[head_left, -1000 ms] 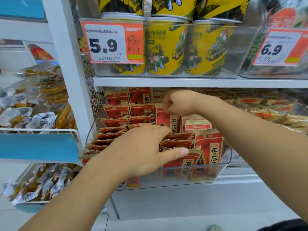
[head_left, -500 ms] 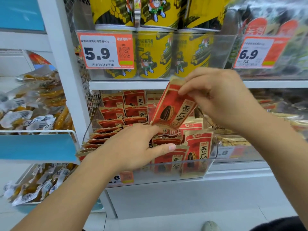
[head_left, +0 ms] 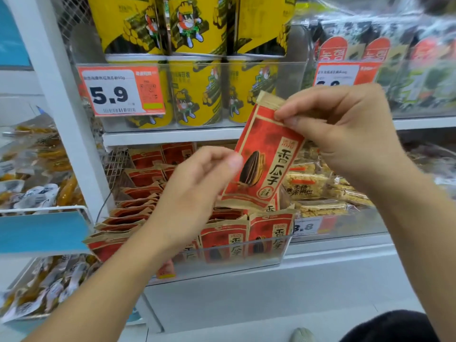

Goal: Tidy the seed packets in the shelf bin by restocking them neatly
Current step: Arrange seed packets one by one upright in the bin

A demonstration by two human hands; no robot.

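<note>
Seed packet, red with a tan top strip and a dark sunflower seed printed on its front, is held up in the air above the clear shelf bin, tilted so its top leans to the right. The right hand pinches the packet's upper right edge between thumb and curled fingers, just under the tan strip. The left hand grips the packet's left edge at mid-height, thumb on the front face beside the printed seed, the other fingers curled behind it. The packet's bottom edge hangs just above the bin's front right corner.

Inside the bin, more red packets lie in overlapping rows along the left side and toward the back, while a few stand upright against the front wall at the right. On the shelf above, yellow tubs stand behind an orange price tag reading 5.9. Pale snack bars lie to the right of the bin.
</note>
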